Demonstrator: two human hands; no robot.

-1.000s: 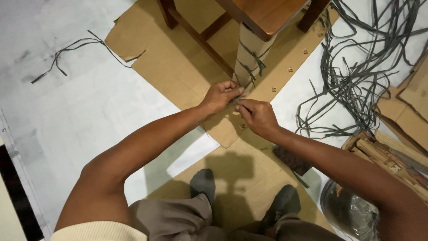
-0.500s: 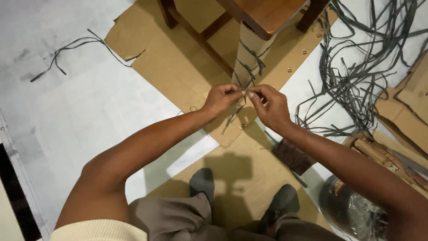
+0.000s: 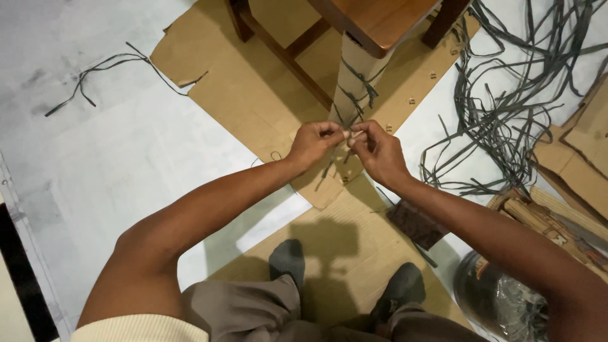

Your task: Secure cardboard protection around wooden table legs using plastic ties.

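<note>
A wooden chair's leg is wrapped in pale paper [image 3: 353,76], with dark grey string [image 3: 358,95] wound around it. My left hand [image 3: 313,143] and my right hand [image 3: 375,149] meet just below the wrapped leg, thumbs and fingers pinched on the ends of the dark string. The two hands almost touch each other. The brown wooden seat [image 3: 380,19] shows at the top of the view.
Flattened brown cardboard [image 3: 253,95] lies under the chair on a pale floor. A heap of loose dark strips [image 3: 506,114] spreads on the right, a few more [image 3: 101,73] on the left. Cardboard scraps, wooden pieces and a plastic-lined bin [image 3: 500,297] sit at lower right. My socked feet [image 3: 288,259] rest below.
Both hands have risen slightly along the wrapped leg and come closer together, still working the string ends.
</note>
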